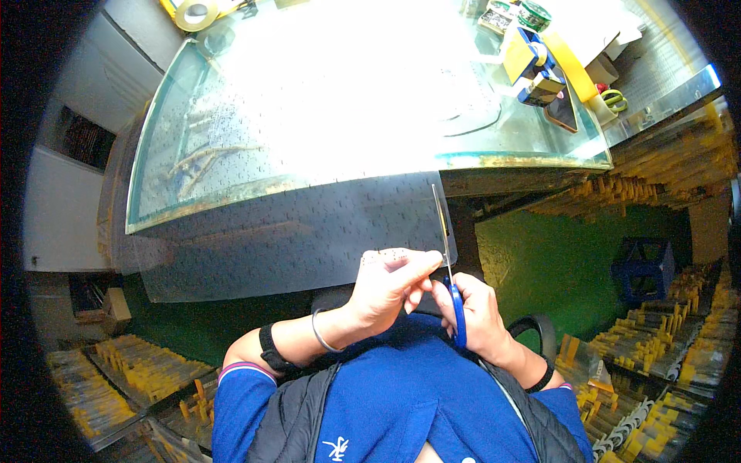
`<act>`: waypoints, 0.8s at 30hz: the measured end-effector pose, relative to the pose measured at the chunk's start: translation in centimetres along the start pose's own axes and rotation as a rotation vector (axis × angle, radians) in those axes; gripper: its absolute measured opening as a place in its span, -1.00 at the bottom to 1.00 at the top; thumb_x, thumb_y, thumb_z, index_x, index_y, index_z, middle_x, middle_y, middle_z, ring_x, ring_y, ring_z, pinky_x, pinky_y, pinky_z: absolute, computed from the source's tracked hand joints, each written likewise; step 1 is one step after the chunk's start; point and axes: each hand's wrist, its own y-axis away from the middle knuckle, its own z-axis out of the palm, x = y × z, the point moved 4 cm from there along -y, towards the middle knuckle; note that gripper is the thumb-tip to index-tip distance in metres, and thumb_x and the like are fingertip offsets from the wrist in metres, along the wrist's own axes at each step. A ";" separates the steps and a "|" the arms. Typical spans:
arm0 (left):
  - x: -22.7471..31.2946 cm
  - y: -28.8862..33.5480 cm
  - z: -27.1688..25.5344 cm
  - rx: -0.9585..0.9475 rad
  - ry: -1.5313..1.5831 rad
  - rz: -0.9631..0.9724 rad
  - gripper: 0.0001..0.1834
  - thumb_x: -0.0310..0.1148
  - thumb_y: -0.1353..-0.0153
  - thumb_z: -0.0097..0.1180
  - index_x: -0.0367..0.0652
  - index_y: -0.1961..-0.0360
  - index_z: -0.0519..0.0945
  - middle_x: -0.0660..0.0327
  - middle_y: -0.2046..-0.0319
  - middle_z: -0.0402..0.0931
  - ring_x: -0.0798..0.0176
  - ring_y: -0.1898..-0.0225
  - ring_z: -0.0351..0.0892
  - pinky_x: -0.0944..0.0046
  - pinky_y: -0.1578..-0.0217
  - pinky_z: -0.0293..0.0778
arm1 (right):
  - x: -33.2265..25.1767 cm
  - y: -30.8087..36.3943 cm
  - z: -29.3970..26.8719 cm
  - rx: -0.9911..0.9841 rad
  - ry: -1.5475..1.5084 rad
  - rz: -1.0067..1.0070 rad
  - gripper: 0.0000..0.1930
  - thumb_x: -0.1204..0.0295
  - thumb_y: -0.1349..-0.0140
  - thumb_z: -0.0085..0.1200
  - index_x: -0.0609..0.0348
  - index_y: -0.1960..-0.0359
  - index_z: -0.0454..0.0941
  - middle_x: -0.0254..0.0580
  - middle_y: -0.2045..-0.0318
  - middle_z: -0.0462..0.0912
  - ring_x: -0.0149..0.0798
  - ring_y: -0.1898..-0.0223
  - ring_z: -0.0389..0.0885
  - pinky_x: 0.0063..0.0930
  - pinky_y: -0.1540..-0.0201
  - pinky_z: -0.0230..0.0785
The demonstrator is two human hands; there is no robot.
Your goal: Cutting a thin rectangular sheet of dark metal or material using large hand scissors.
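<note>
A thin translucent sheet (pixel 293 235) with small dark marks lies over the glass tabletop and hangs past its front edge. My left hand (pixel 390 287) is closed in a pinch at the sheet's near right corner; the thumb and fingers hide the exact grip. In my right hand (pixel 480 312) is a pair of scissors (pixel 459 315) with blue handles, fingers wrapped around them. The slender blades point away from me, along the sheet's right edge and close to my left fingertips. How far the blades are apart is hard to make out.
Strong glare covers the middle of the glass table (pixel 174 166). A blue tape dispenser (pixel 532 69), a phone (pixel 562 112) and green-handled scissors (pixel 614 100) lie at its right. A tape roll (pixel 196 14) sits far left. A blue stool (pixel 644 268) stands right; yellow-tipped pieces fill racks (pixel 147 366).
</note>
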 end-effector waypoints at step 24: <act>-1.1 1.1 0.7 -0.069 -0.054 -0.055 -0.81 -0.31 -0.11 0.17 -0.25 0.48 0.58 0.25 0.68 0.46 0.49 0.79 0.31 0.51 0.82 0.18 | -0.1 -0.2 -0.8 -0.022 -0.050 0.019 -0.75 0.35 -0.10 0.06 0.31 0.59 0.42 -0.05 0.66 0.43 -0.31 0.61 0.40 -0.40 0.55 0.24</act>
